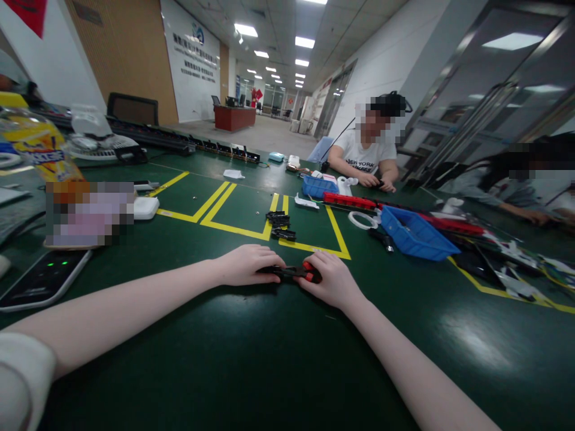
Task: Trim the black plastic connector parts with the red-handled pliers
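Red-handled pliers (300,272) — black piece (270,270) at tip

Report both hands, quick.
Left hand: closed, fingers pinching a small black part.
Right hand: closed, holding red-and-black pliers, their head pointing toward the left hand.

The white T-shirt (371,149) of the person across the table reads "NEW YORK", with a second line below only partly legible. Rows of dark Chinese characters stand under a logo (197,34) on the white wall (191,99), too small to read surely; lettering on the yellow bottle label (41,152) is blurred.
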`<action>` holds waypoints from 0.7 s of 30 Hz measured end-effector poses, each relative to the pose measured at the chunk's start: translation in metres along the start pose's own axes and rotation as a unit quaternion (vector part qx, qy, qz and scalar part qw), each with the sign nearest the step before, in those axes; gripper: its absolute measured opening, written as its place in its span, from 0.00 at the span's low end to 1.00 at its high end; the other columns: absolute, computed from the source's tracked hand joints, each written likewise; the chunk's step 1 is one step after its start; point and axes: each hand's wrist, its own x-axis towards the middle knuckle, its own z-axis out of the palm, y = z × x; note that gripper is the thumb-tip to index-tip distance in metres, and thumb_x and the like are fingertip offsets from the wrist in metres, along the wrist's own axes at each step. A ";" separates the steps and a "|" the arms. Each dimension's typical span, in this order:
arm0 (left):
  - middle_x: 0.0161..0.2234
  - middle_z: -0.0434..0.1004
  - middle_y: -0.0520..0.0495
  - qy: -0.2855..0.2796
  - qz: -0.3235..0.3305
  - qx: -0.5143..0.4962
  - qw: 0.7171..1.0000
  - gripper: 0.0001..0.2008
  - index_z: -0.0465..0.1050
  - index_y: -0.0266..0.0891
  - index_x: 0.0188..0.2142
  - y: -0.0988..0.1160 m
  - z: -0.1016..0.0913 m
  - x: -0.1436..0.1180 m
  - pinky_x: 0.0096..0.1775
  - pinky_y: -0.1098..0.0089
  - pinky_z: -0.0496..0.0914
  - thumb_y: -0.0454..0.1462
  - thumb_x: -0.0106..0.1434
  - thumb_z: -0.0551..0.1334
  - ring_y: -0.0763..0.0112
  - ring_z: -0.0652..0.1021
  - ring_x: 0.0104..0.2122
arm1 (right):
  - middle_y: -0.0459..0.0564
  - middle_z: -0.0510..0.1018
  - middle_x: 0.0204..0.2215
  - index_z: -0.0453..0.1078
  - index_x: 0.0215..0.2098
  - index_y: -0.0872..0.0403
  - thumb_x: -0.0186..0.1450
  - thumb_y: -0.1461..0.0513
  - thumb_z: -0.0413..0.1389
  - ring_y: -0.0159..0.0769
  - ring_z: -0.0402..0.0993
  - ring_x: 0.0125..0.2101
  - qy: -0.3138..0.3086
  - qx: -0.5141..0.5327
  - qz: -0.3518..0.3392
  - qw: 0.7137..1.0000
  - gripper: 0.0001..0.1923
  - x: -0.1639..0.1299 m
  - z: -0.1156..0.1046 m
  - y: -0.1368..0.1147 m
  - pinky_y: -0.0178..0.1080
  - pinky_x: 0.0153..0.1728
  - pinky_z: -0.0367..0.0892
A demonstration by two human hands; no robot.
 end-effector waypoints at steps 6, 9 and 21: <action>0.39 0.77 0.46 0.000 0.004 0.000 1.000 0.12 0.70 0.39 0.46 0.000 0.000 0.000 0.39 0.69 0.67 0.42 0.68 0.59 0.66 0.76 0.38 | 0.52 0.74 0.34 0.68 0.35 0.53 0.62 0.50 0.59 0.41 0.70 0.36 0.006 0.006 -0.013 1.000 0.15 0.000 0.002 0.003 0.41 0.37 0.64; 0.39 0.76 0.46 -0.003 0.004 -0.003 1.000 0.12 0.69 0.39 0.46 0.000 0.000 0.000 0.39 0.69 0.67 0.43 0.68 0.59 0.65 0.76 0.38 | 0.52 0.74 0.34 0.68 0.34 0.53 0.61 0.50 0.59 0.41 0.70 0.36 0.001 0.003 -0.011 1.000 0.15 0.000 0.002 0.003 0.41 0.36 0.64; 0.41 0.76 0.46 -0.009 0.007 -0.014 1.000 0.12 0.69 0.39 0.47 -0.001 0.000 0.000 0.40 0.69 0.67 0.43 0.67 0.61 0.65 0.76 0.39 | 0.52 0.74 0.32 0.66 0.32 0.53 0.62 0.50 0.58 0.40 0.70 0.34 -0.012 -0.007 -0.008 1.000 0.14 0.002 -0.001 -0.001 0.40 0.34 0.63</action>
